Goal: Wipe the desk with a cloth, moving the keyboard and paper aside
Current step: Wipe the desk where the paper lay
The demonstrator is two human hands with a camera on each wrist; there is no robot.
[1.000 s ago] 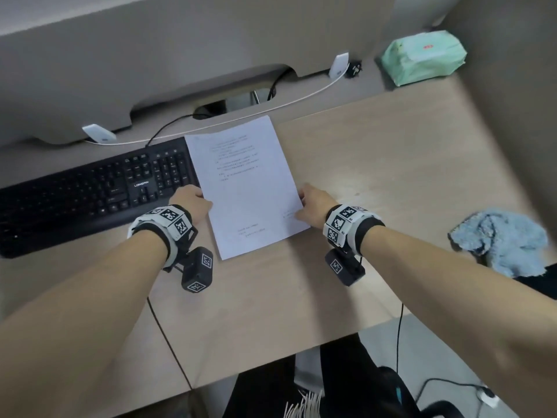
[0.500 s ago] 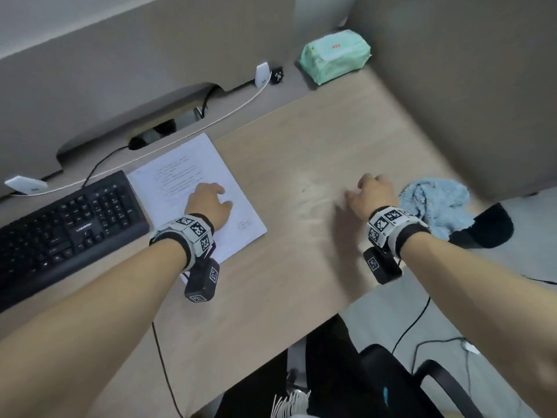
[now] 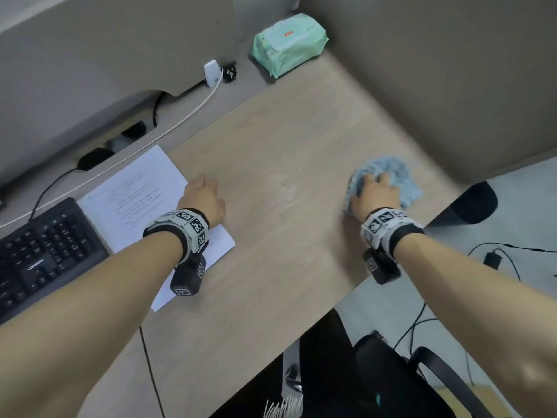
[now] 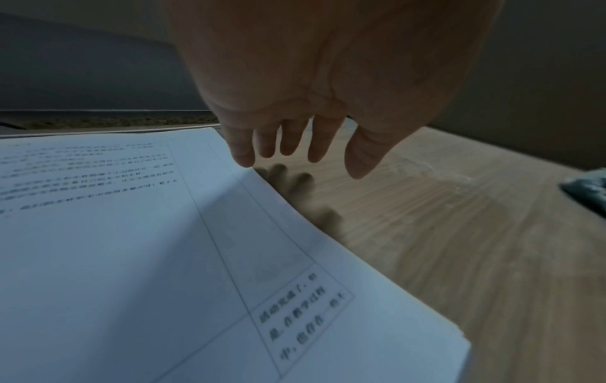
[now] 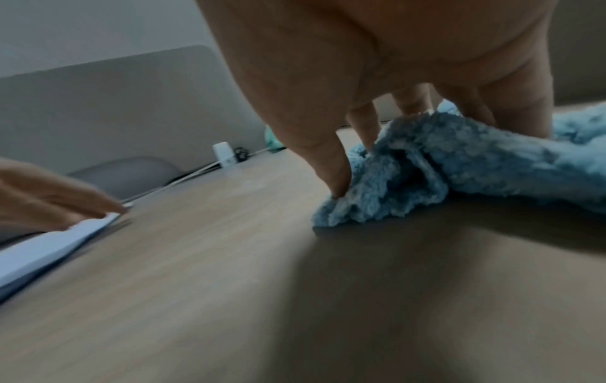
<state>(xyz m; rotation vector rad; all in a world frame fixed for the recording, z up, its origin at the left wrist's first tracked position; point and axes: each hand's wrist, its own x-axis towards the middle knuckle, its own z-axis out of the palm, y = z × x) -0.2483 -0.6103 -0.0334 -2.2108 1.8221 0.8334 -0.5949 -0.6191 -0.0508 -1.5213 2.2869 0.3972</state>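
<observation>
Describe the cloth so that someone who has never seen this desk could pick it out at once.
Start at the wooden desk and go to its right front part, near the grey side partition. There the right hand rests on the cloth, fingers down into its folds. It is a crumpled, fluffy, light blue rag, unlike the flat white paper at the left and the smooth green wipes pack in the far corner.

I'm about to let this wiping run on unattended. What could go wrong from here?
1. The paper lies loose beside the bare desk, and the left hand hovers open at its edge; a wide wipe might catch and crumple it.
2. The cloth sits bunched under the right hand, so it may wipe only a narrow strip.
3. It lies near the desk's front edge and could slide off.
</observation>
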